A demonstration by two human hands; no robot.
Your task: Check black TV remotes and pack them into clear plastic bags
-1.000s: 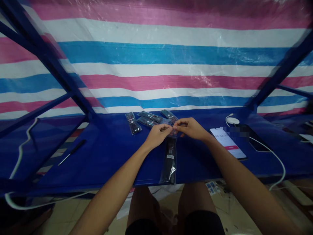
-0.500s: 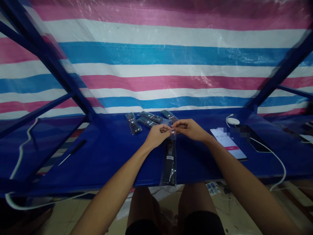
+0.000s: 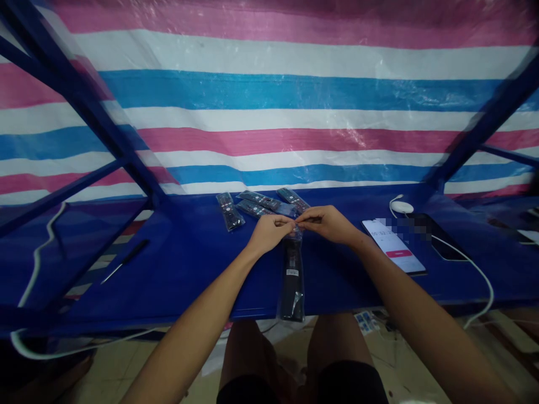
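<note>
A black remote control (image 3: 291, 280) lies back side up in a clear plastic bag (image 3: 298, 315) at the table's front edge, with a small white label on its back. At the bag's far end, my left hand (image 3: 272, 231) pinches the plastic from the left. From the right, my right hand (image 3: 326, 223) pinches the same end, its fingertips meeting those of the left. Just beyond my hands lie several other bagged remote controls (image 3: 261, 200), buttons up, some overlapping. One of these bagged remotes (image 3: 229, 212) lies apart on the left.
The blue table (image 3: 185, 269) carries a screwdriver (image 3: 126, 261) at left. On the right are a lit phone (image 3: 393, 247), a dark phone (image 3: 442, 241) and a white round charger (image 3: 402, 207) with its cable. Blue frame posts (image 3: 105, 132) and a striped sheet (image 3: 295, 92) stand behind.
My fingertips have drawn slightly closer together at the bag's end. Otherwise the bagged remote and the things around it lie nearly as before.
</note>
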